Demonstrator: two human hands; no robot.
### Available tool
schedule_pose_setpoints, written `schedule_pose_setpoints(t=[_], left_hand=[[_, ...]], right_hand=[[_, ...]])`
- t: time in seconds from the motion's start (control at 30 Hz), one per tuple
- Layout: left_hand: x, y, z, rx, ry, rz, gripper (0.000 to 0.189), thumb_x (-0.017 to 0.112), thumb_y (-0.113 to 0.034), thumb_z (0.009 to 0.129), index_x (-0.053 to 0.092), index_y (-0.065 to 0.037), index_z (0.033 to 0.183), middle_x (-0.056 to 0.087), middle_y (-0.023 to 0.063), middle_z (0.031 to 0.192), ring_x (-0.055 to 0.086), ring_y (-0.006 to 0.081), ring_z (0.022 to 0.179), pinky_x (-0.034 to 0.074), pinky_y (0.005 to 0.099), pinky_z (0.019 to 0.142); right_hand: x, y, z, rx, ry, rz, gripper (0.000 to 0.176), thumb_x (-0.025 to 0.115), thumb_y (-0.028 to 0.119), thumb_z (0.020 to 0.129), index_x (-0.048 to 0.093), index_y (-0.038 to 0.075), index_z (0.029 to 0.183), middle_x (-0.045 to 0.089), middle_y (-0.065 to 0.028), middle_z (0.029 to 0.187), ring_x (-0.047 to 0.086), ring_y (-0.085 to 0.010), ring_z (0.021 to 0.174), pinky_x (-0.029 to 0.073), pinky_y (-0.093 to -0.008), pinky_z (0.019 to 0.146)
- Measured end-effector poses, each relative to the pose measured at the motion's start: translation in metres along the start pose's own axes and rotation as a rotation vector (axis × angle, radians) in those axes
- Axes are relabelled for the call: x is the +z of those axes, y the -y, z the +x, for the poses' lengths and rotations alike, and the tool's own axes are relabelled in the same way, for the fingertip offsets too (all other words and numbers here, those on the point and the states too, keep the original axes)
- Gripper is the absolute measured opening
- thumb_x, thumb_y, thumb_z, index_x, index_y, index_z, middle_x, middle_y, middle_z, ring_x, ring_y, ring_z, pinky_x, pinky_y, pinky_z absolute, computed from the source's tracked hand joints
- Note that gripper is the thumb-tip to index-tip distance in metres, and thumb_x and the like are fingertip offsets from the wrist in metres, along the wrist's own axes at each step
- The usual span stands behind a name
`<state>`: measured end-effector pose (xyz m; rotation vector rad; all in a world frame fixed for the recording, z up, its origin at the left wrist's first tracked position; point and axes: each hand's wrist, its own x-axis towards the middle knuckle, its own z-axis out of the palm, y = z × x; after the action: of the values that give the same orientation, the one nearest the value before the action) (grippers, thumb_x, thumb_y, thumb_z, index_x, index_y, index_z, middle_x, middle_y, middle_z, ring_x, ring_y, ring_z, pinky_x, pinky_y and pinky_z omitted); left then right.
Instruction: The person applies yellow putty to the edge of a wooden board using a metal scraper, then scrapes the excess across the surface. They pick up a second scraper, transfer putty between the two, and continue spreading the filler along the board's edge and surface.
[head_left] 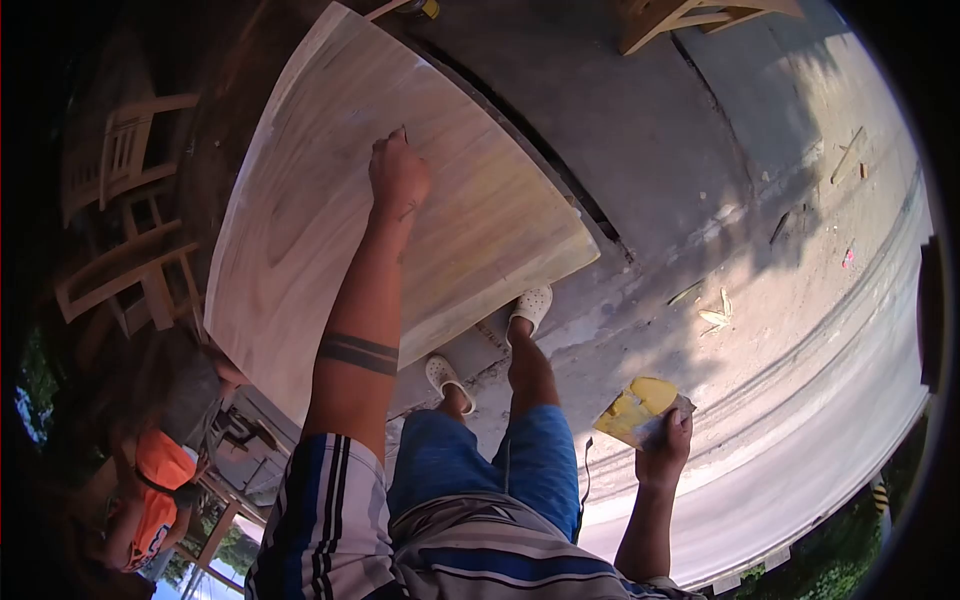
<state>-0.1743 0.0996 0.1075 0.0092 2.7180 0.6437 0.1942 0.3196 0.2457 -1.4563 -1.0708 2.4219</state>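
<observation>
Closest to my lens is the striped shirt [330,530]. Just past it are the blue shorts [480,460] and the white shoes [530,305], which stand on the concrete floor [660,150].

The left hand [398,178] is stretched out well ahead of the body and clenched into a fist. It presses down on the wooden panel [300,230]. The panel lies directly under that hand and spreads wide on both sides of it, and its near corner ends just above the shoes. A small dark tip [404,130] pokes out past the curled fingers; I cannot tell what it is.

The right hand [665,447] hangs low beside the right knee, well apart from the panel. It is closed around a yellow pad [635,405], which juts out above the knuckles.

To the outer side of the left arm stand bare wooden chairs [130,170]. Nearer the elbow, a person in an orange top [155,490] crouches. Beyond the right hand, pale wood scraps [715,318] lie on the floor.
</observation>
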Motion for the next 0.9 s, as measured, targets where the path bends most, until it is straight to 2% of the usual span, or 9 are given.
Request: schedule_pose_setpoints(t=[0.07, 0.13, 0.2, 0.27, 0.3, 0.5, 0.67, 0.77, 0.9], left_hand=[[0.023, 0.024, 0.002, -0.029, -0.032, -0.005, 0.037, 0.051, 0.001, 0.076, 0.055, 0.004, 0.113, 0.056, 0.026, 0.107, 0.055, 0.0395, 0.1, 0.044, 0.0417, 0.09], [0.071, -0.011, -0.054, 0.327, -0.124, 0.261, 0.038, 0.051, 0.0, 0.076, 0.055, 0.001, 0.115, 0.058, 0.0229, 0.105, 0.057, 0.0399, 0.096, 0.045, 0.0411, 0.088], [0.071, -0.04, -0.098, 0.507, 0.385, 0.222, 0.04, 0.049, 0.002, 0.077, 0.056, -0.001, 0.116, 0.058, 0.0222, 0.109, 0.057, 0.0376, 0.101, 0.045, 0.0394, 0.089], [0.012, -0.072, -0.111, 0.285, 0.797, -0.179, 0.041, 0.046, 0.004, 0.08, 0.055, -0.001, 0.12, 0.055, 0.0191, 0.121, 0.055, 0.0318, 0.11, 0.042, 0.0381, 0.094], [-0.003, -0.066, -0.118, 0.516, 0.663, -0.374, 0.046, 0.044, 0.008, 0.078, 0.054, -0.003, 0.121, 0.055, 0.0183, 0.121, 0.055, 0.0316, 0.11, 0.042, 0.0368, 0.095], [-0.117, -0.072, -0.17, 0.99, 0.547, 0.149, 0.047, 0.052, 0.006, 0.076, 0.057, -0.009, 0.121, 0.054, 0.0131, 0.121, 0.049, 0.0312, 0.116, 0.038, 0.0435, 0.099], [-0.135, -0.055, -0.173, 1.021, 0.43, 0.209, 0.048, 0.053, 0.005, 0.076, 0.056, -0.009, 0.121, 0.053, 0.0151, 0.121, 0.048, 0.0342, 0.113, 0.035, 0.0486, 0.097], [-0.133, -0.038, -0.172, 1.076, 0.366, 0.294, 0.047, 0.053, 0.005, 0.077, 0.055, -0.008, 0.122, 0.055, 0.0161, 0.118, 0.051, 0.0328, 0.11, 0.038, 0.0447, 0.095], [-0.135, -0.002, -0.15, 0.591, 0.756, -0.196, 0.047, 0.048, 0.009, 0.079, 0.053, -0.004, 0.124, 0.057, 0.018, 0.114, 0.055, 0.0309, 0.106, 0.042, 0.0381, 0.093]], right_hand=[[-0.01, -0.01, 0.002, 0.02, -0.024, 0.016, 0.034, 0.052, 0.024, 0.092, 0.045, 0.004, 0.119, 0.055, -0.0102, 0.113, 0.054, -0.02, 0.105, 0.043, -0.0371, 0.091], [-0.001, -0.014, 0.019, -0.042, -0.053, 0.047, 0.033, 0.051, 0.023, 0.093, 0.045, 0.004, 0.119, 0.055, -0.0109, 0.114, 0.054, -0.0202, 0.105, 0.044, -0.0377, 0.09], [0.012, -0.014, 0.032, -0.075, -0.084, 0.08, 0.03, 0.049, 0.022, 0.094, 0.046, 0.004, 0.118, 0.055, -0.0115, 0.113, 0.055, -0.0199, 0.103, 0.045, -0.0374, 0.09], [0.023, -0.015, 0.048, -0.129, -0.078, 0.123, 0.028, 0.047, 0.02, 0.095, 0.047, 0.002, 0.116, 0.057, -0.0117, 0.111, 0.056, -0.0191, 0.101, 0.046, -0.0354, 0.089], [0.026, -0.019, 0.054, -0.159, -0.055, 0.143, 0.026, 0.047, 0.02, 0.095, 0.048, 0.002, 0.115, 0.058, -0.0117, 0.109, 0.057, -0.0186, 0.1, 0.046, -0.0341, 0.088], [0.086, -0.03, 0.05, -0.235, 0.049, 0.089, 0.025, 0.046, 0.019, 0.096, 0.048, 0.002, 0.114, 0.059, -0.0102, 0.108, 0.059, -0.0166, 0.096, 0.048, -0.0324, 0.085], [0.13, -0.044, 0.034, -0.268, 0.075, 0.037, 0.025, 0.049, 0.018, 0.095, 0.05, 0.0, 0.112, 0.06, -0.0096, 0.103, 0.058, -0.0137, 0.092, 0.047, -0.0282, 0.081], [0.158, -0.054, 0.028, -0.297, -0.008, 0.062, 0.026, 0.051, 0.019, 0.094, 0.05, 0.0, 0.111, 0.061, -0.0095, 0.101, 0.058, -0.0134, 0.09, 0.047, -0.0271, 0.08], [0.148, -0.086, 0.054, -0.417, -0.035, 0.044, 0.024, 0.046, 0.017, 0.096, 0.047, 0.002, 0.114, 0.057, -0.0112, 0.108, 0.057, -0.0158, 0.098, 0.046, -0.0316, 0.087]])
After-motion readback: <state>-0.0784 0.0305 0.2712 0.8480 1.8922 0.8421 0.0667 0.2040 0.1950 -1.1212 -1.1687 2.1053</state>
